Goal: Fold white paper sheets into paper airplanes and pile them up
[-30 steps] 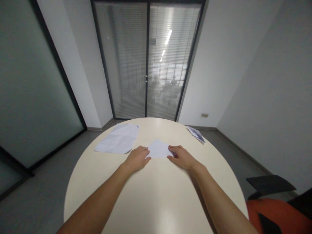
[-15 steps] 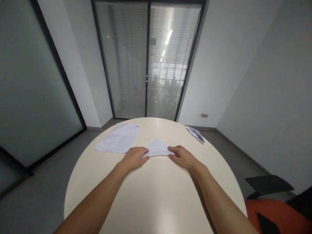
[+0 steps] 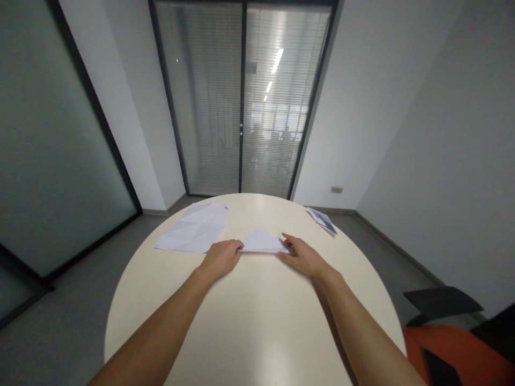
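A white folded paper (image 3: 260, 241) lies before me, its point facing away and a straight folded edge toward me. At its left corner my left hand (image 3: 223, 258) is closed, with the corner pinched between thumb and fingers. My right hand (image 3: 302, 257) is at the opposite corner, thumb at the near edge and some fingers curled round the paper. Its index finger is lifted off the sheet. Both corners are partly hidden by the fingers.
White sheets of paper (image 3: 197, 228) rest at the left of the round cream table (image 3: 257, 311). A folded printed paper (image 3: 322, 220) sits near the right rim. An orange chair (image 3: 454, 351) with black armrests stands at the lower right.
The paper's near strip, visible earlier as a band along the front, now looks folded under or flat. My left thumb has drawn in, and my right index finger has risen.
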`<state>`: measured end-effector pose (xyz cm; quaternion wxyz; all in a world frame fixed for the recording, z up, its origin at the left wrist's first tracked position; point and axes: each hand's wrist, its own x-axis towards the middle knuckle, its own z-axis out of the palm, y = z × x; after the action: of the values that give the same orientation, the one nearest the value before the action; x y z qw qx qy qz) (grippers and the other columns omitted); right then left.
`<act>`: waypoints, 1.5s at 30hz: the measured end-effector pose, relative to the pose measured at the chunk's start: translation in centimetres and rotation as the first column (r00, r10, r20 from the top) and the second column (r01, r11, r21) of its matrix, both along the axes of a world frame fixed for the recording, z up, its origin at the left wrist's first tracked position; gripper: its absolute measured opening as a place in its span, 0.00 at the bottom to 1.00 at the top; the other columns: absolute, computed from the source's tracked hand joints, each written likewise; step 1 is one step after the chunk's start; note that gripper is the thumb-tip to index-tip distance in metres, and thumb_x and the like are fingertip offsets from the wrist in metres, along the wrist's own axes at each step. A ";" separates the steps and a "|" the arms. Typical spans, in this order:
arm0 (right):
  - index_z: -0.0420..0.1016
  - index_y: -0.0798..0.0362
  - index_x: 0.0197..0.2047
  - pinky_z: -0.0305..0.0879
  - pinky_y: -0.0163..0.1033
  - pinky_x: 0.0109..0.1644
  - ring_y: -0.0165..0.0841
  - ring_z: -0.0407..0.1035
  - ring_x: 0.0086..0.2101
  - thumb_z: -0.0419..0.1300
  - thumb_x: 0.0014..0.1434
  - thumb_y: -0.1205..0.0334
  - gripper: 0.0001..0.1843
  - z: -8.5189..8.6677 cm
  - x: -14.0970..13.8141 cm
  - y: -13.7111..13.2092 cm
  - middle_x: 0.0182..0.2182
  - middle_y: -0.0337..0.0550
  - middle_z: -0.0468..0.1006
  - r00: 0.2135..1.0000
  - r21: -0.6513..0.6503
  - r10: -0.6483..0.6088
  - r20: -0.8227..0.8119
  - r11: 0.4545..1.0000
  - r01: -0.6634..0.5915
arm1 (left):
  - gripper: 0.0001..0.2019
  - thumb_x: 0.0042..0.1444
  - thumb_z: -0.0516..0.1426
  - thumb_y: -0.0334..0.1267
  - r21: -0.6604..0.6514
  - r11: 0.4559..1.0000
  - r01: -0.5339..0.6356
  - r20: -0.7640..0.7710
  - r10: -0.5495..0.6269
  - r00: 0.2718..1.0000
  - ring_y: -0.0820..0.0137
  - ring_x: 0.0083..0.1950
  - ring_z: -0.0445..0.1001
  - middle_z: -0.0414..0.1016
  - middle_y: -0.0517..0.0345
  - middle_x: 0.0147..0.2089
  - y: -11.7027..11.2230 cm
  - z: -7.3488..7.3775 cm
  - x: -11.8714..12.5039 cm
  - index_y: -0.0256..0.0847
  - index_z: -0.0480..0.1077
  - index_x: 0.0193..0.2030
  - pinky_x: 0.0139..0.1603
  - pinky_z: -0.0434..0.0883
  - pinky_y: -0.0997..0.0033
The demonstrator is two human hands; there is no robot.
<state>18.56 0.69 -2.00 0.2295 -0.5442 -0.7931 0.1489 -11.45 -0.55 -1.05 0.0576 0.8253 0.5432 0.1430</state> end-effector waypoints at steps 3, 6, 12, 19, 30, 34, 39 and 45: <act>0.63 0.56 0.68 0.66 0.49 0.57 0.46 0.72 0.51 0.63 0.59 0.44 0.40 0.0 0.2 0.0 0.55 0.57 0.76 1.000 -0.001 0.002 -0.010 1.000 -0.002 | 0.13 0.65 0.52 0.37 0.017 0.999 -0.028 0.003 0.028 1.000 0.61 0.52 0.76 0.80 0.52 0.49 0.2 -0.3 0.0 0.46 0.75 0.51 0.50 0.70 0.65; 0.65 0.55 0.67 0.66 0.48 0.56 0.45 0.73 0.50 0.64 0.59 0.45 0.39 -0.1 0.4 0.2 0.54 0.56 0.77 1.000 -0.006 -0.005 -0.012 1.000 0.005 | 0.13 0.66 0.51 0.40 0.027 0.998 -0.065 0.009 0.064 0.998 0.61 0.50 0.76 0.79 0.51 0.47 0.4 -0.6 0.1 0.46 0.75 0.51 0.49 0.70 0.65; 0.71 0.55 0.61 0.68 0.41 0.46 0.39 0.75 0.39 0.54 0.66 0.53 0.25 -0.8 0.8 1.1 0.42 0.50 0.82 0.994 0.032 -0.068 -0.084 0.997 0.071 | 0.14 0.69 0.49 0.41 0.042 0.987 -0.158 0.036 0.156 0.987 0.62 0.49 0.77 0.78 0.51 0.46 0.8 -1.2 0.7 0.46 0.72 0.55 0.47 0.70 0.66; 0.74 0.55 0.57 0.67 0.39 0.40 0.36 0.73 0.33 0.54 0.63 0.53 0.23 -2.2 1.0 2.2 0.34 0.44 0.80 0.978 0.070 -0.158 -0.135 0.983 0.168 | 0.16 0.68 0.50 0.38 0.056 0.977 -0.204 0.063 0.201 0.978 0.62 0.51 0.76 0.78 0.50 0.50 1.3 -1.8 1.1 0.45 0.68 0.60 0.48 0.70 0.66; 0.75 0.55 0.55 0.66 0.39 0.41 0.37 0.73 0.35 0.54 0.63 0.57 0.21 -2.4 -0.5 2.6 0.35 0.46 0.81 0.965 0.083 -0.259 -0.052 0.961 0.262 | 0.19 0.65 0.54 0.34 0.131 0.973 -0.190 0.059 0.184 0.981 0.61 0.58 0.70 0.75 0.49 0.56 1.4 -2.5 1.2 0.41 0.67 0.62 0.58 0.67 0.63; 0.74 0.55 0.57 0.67 0.40 0.45 0.38 0.73 0.39 0.55 0.62 0.60 0.21 -2.5 -0.6 2.7 0.39 0.47 0.81 0.963 0.109 -0.270 0.004 0.957 0.268 | 0.21 0.64 0.53 0.28 0.196 0.979 -0.059 0.053 0.050 0.997 0.61 0.63 0.65 0.69 0.54 0.64 1.8 -2.6 1.1 0.48 0.71 0.61 0.61 0.65 0.61; 0.73 0.57 0.59 0.64 0.47 0.56 0.45 0.69 0.50 0.55 0.62 0.62 0.23 -1.6 -1.4 2.2 0.50 0.55 0.77 0.940 0.240 -0.321 0.114 0.927 0.288 | 0.16 0.65 0.52 0.29 0.122 0.982 0.146 0.008 -0.148 0.989 0.62 0.61 0.68 0.76 0.56 0.58 2.3 -2.7 1.4 0.47 0.79 0.50 0.62 0.64 0.57; 0.67 0.52 0.66 0.43 0.56 0.71 0.45 0.55 0.66 0.48 0.70 0.52 0.26 -0.6 -6.1 -0.6 0.66 0.50 0.66 0.964 0.207 0.048 0.263 0.973 -0.105 | 0.18 0.63 0.48 0.24 0.119 0.983 0.140 -0.042 -0.135 0.990 0.63 0.60 0.71 0.76 0.47 0.58 1.6 -2.8 2.7 0.37 0.77 0.52 0.64 0.65 0.62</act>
<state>12.44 0.13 -2.59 0.1778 -0.4989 -0.8482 -0.0020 -8.79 1.01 -3.86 0.0075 0.8652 0.4761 0.1575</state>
